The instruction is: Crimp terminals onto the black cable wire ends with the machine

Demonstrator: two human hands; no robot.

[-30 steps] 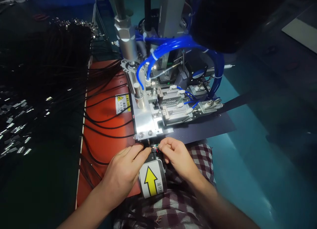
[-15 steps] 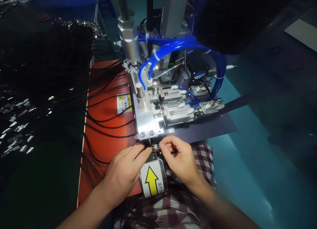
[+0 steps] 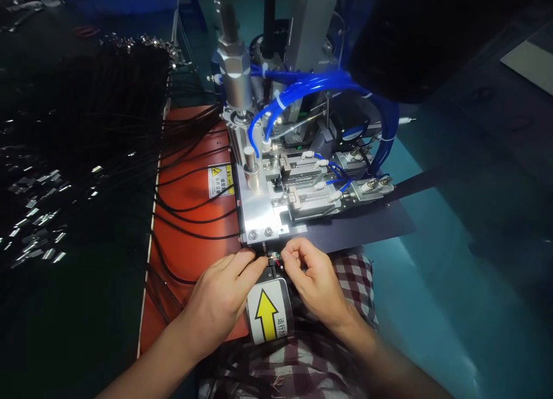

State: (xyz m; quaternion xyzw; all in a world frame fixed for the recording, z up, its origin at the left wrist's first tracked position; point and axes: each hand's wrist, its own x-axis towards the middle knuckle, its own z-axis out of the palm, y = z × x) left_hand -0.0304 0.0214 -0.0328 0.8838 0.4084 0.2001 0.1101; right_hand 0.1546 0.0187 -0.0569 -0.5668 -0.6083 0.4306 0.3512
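The right hand has its thumb and forefinger pinched together, apparently on the fine coloured wires, which lie between both hands, just in front of the machine's metal plate. The left hand has its thumb at the wires' other side; whether it grips them I cannot tell. The step in hand looks like arranging loose strands, and the next move seems to call for light, steady fingertips. Nearer the body sits an arrow label; leftward, black cables cross an orange panel
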